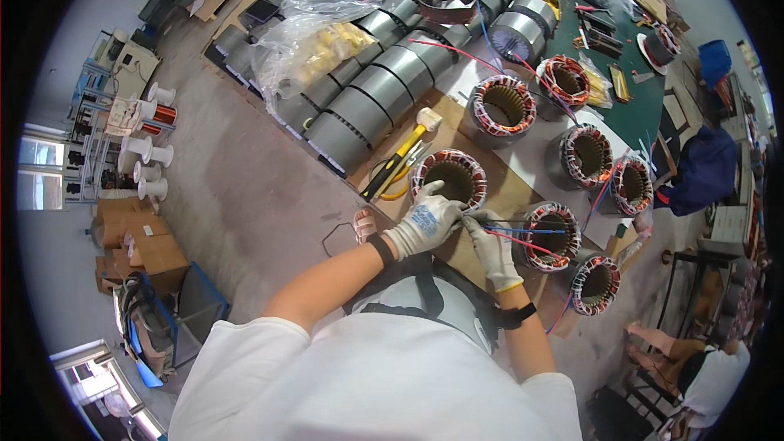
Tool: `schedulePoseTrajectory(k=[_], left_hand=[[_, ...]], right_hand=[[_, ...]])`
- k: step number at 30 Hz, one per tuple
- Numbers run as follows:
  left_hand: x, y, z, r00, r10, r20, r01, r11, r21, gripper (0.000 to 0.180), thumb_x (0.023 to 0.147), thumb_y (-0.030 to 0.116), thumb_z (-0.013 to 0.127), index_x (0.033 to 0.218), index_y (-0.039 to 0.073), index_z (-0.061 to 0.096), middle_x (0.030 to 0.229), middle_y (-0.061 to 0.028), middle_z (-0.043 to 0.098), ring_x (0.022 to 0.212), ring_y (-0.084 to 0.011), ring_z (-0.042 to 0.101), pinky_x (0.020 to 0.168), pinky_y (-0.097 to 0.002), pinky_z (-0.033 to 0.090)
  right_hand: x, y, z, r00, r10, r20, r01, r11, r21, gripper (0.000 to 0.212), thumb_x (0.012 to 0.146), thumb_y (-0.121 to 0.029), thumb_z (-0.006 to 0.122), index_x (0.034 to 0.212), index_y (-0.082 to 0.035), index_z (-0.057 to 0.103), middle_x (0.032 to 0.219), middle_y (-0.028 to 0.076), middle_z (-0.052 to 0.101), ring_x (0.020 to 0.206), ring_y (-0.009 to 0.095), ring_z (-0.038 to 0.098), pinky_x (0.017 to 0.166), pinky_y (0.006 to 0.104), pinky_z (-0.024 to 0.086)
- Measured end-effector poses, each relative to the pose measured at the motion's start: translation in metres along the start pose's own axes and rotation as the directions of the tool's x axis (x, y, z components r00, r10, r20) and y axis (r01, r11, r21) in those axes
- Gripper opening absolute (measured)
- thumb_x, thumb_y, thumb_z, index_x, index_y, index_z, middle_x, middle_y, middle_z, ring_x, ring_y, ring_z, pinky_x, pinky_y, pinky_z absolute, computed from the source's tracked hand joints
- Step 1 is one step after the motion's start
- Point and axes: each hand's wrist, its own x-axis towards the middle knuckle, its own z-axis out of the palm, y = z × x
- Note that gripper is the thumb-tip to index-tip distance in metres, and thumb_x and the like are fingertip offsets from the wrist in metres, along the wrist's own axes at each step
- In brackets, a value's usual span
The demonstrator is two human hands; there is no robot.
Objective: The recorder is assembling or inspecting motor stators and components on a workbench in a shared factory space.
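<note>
A motor stator [449,179], a ring with copper windings and white lacing, stands in front of me on a brown board. Both my hands wear pale work gloves and meet at its near rim. My left hand [426,222] is closed in a pinch at the rim, one finger lying over the opening; what it pinches is too small to make out. Close beside it, my right hand [492,249] is closed at the root of several red, blue and black lead wires [523,232]. Those wires stretch rightward across a neighbouring stator [551,237].
More wound stators [585,155] stand to the right and beyond. A yellow-handled hammer [408,140] and pliers [390,175] lie left of the stator. Rows of grey steel cores [359,106] with plastic bags [314,49] fill the far left. A person [702,376] sits at lower right.
</note>
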Motion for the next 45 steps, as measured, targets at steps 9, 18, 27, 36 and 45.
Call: schedulePoseTrajectory(k=[9, 18, 27, 36, 45], left_hand=[[-0.002, -0.001, 0.002, 1.000, 0.022, -0.018, -0.023, 0.999, -0.046, 0.014, 0.074, 0.017, 0.068, 0.087, 0.012, 0.068, 0.092, -0.0046, 0.070, 0.083, -0.0228, 0.066, 0.106, -0.0486, 0.032], [-0.001, -0.003, -0.007, 0.989, -0.094, 0.116, 0.112, 0.982, -0.155, 0.023, 0.077, 0.016, 0.066, 0.098, 0.007, 0.062, 0.090, -0.0102, 0.067, 0.087, -0.0277, 0.064, 0.106, -0.0449, 0.032], [-0.051, -0.121, -0.007, 0.843, -0.538, -0.018, 0.538, 0.843, 0.015, 0.051, 0.079, 0.018, 0.066, 0.123, 0.001, 0.047, 0.122, -0.0198, 0.053, 0.112, -0.0374, 0.053, 0.097, -0.0472, 0.042], [-0.031, -0.149, 0.024, 0.730, -0.636, 0.248, 0.539, 0.760, 0.363, 0.060, 0.073, 0.030, 0.075, 0.119, 0.003, 0.047, 0.115, -0.0173, 0.055, 0.104, -0.0327, 0.059, 0.089, -0.0430, 0.051], [-0.024, -0.152, -0.011, 0.615, -0.564, 0.552, 0.617, 0.779, 0.108, 0.070, 0.069, 0.037, 0.075, 0.120, -0.004, 0.049, 0.110, -0.0273, 0.063, 0.104, -0.0379, 0.063, 0.089, -0.0421, 0.050]], right_hand=[[0.002, 0.004, -0.002, 0.995, 0.091, -0.042, -0.092, 0.995, -0.040, 0.010, 0.086, -0.014, 0.069, 0.086, -0.004, 0.069, 0.075, 0.004, 0.066, 0.067, 0.010, 0.056, 0.063, 0.0277, 0.047], [0.005, -0.004, 0.007, 0.991, 0.131, -0.040, -0.132, 0.991, -0.021, 0.016, 0.086, -0.019, 0.070, 0.089, -0.003, 0.067, 0.078, 0.001, 0.064, 0.067, 0.008, 0.053, 0.061, 0.0258, 0.044], [-0.081, -0.003, 0.032, 0.911, 0.362, -0.200, -0.373, 0.928, -0.018, 0.027, 0.087, -0.020, 0.067, 0.103, 0.002, 0.065, 0.090, 0.005, 0.067, 0.079, 0.012, 0.059, 0.071, 0.0272, 0.048], [-0.216, 0.121, 0.077, 0.659, 0.604, -0.450, -0.669, 0.743, 0.017, 0.025, 0.088, -0.017, 0.061, 0.106, 0.000, 0.063, 0.084, 0.005, 0.067, 0.069, 0.012, 0.061, 0.061, 0.0269, 0.048], [-0.291, 0.178, 0.139, 0.424, 0.797, -0.431, -0.781, 0.563, 0.272, 0.040, 0.085, -0.031, 0.060, 0.111, -0.001, 0.064, 0.086, 0.013, 0.069, 0.076, 0.023, 0.066, 0.069, 0.0346, 0.052]])
